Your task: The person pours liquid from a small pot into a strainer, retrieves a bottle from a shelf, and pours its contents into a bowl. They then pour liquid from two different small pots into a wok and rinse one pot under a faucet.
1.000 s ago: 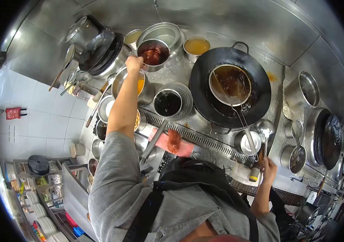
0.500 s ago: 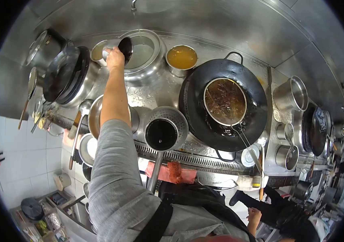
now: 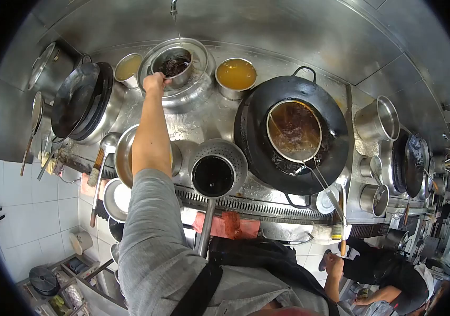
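Note:
My left hand (image 3: 156, 83) grips the rim of a metal pot (image 3: 181, 79) with dark contents, tilted over a wide metal basin (image 3: 204, 58) below a tap (image 3: 173, 7). Thin water runs from the tap. At the lower right, my right hand (image 3: 334, 265) is curled closed beside a wooden handle (image 3: 342, 247); nothing shows in it. A round strainer (image 3: 317, 154) rests in the large black wok (image 3: 335, 118) over dark bubbling liquid. Left of the wok, a perforated ladle (image 3: 239, 158) holds a pot of black liquid (image 3: 213, 176).
Containers of yellow liquid (image 3: 236, 75) and pale liquid (image 3: 129, 68) flank the basin. Stacked woks (image 3: 77, 100) and a long ladle (image 3: 110, 142) lie left. At right are a tall pot (image 3: 378, 121) and small pots (image 3: 374, 200). A co-worker in black (image 3: 401, 279) is at the lower right.
The pot in my left hand has turned so that its inside faces up, and it has moved over the basin. My right hand has risen toward the counter. More of the co-worker shows.

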{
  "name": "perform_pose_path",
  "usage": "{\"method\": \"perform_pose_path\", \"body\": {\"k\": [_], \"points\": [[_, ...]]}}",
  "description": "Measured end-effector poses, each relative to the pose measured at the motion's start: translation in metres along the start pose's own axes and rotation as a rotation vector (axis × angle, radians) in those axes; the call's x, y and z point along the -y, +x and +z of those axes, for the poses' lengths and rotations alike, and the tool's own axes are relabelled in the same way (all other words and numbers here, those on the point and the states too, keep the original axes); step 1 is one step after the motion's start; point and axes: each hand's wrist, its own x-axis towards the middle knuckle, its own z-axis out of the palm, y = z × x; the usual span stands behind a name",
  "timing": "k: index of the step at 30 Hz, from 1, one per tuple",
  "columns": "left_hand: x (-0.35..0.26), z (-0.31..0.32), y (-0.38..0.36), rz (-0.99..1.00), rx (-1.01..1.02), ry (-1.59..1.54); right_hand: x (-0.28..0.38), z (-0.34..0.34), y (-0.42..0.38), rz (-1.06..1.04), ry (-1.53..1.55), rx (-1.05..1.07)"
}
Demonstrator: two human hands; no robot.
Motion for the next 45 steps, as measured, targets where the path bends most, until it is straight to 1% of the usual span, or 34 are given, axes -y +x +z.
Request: {"method": "perform_pose_path", "body": {"k": [1, 3, 6, 7, 8, 9, 11, 12, 14, 15, 17, 18, 22, 24, 25, 27, 28, 31, 34, 35, 39, 42, 43, 45], "points": [[-0.005, -0.004, 0.003, -0.004, -0.007, 0.012, -0.005, 0.005, 0.006, 0.002, -0.004, 0.014], [-0.022, -0.018, -0.006, 0.085, 0.084, 0.182, -0.025, 0.014, 0.021, -0.011, -0.010, 0.072], [-0.064, -0.026, -0.046, 0.277, 0.050, 0.685, -0.029, 0.018, 0.027, -0.012, -0.012, 0.105], [-0.074, -0.028, -0.059, 0.341, 0.035, 0.864, -0.030, 0.020, 0.026, -0.011, 0.055, 0.096], [-0.073, -0.032, -0.048, 0.413, 0.042, 0.952, -0.029, 0.021, 0.026, 0.003, 0.070, 0.092], [-0.077, -0.035, -0.052, 0.414, 0.039, 0.960, -0.028, 0.021, 0.026, 0.014, 0.086, 0.083], [-0.094, -0.035, -0.075, 0.523, 0.084, 1.214, -0.041, 0.026, 0.034, 0.004, 0.064, 0.114], [-0.094, -0.037, -0.076, 0.527, 0.081, 1.215, -0.047, 0.027, 0.037, -0.004, 0.038, 0.139], [-0.088, -0.045, -0.070, 0.723, 0.061, 1.354, -0.037, 0.023, 0.033, -0.005, 0.063, 0.117], [-0.083, -0.048, -0.067, 0.730, 0.057, 1.357, -0.033, 0.022, 0.031, -0.005, 0.081, 0.095], [-0.074, -0.056, -0.065, 0.974, -0.004, 1.386, -0.047, 0.027, 0.041, 0.008, 0.089, 0.133], [-0.071, -0.060, -0.064, 1.011, 0.004, 1.402, -0.054, 0.030, 0.046, 0.024, 0.089, 0.167], [-0.065, -0.067, -0.083, 1.035, 0.007, 1.363, -0.055, 0.031, 0.052, 0.041, 0.095, 0.143], [-0.060, -0.071, -0.088, 1.184, 0.023, 1.375, -0.046, 0.028, 0.055, 0.052, 0.090, 0.160], [-0.059, -0.071, -0.096, 1.186, 0.025, 1.380, -0.045, 0.029, 0.056, 0.054, 0.092, 0.165], [-0.056, -0.068, -0.113, 1.282, -0.016, 1.453, -0.045, 0.031, 0.058, 0.009, 0.108, 0.144], [-0.052, -0.067, -0.116, 1.393, -0.078, 1.463, -0.044, 0.032, 0.058, 0.015, 0.129, 0.136], [-0.049, -0.063, -0.123, 1.402, -0.066, 1.544, -0.040, 0.031, 0.058, 0.058, 0.158, 0.156], [-0.056, -0.060, -0.130, 1.469, -0.059, 1.563, -0.048, 0.034, 0.059, 0.045, 0.116, 0.173], [-0.057, -0.058, -0.130, 1.512, -0.038, 1.566, -0.049, 0.033, 0.059, 0.044, 0.114, 0.169], [-0.059, -0.048, -0.115, 1.543, -0.034, 1.561, -0.053, 0.031, 0.050, 0.085, 0.106, 0.121], [-0.061, -0.033, -0.099, 1.445, -0.105, 1.522, -0.048, 0.025, 0.039, 0.086, 0.082, 0.121], [-0.060, -0.027, -0.090, 1.451, -0.099, 1.510, -0.049, 0.025, 0.035, 0.108, 0.092, 0.110], [-0.052, -0.015, -0.062, 1.379, -0.180, 1.567, -0.042, 0.020, 0.025, 0.136, 0.103, 0.088]]}}
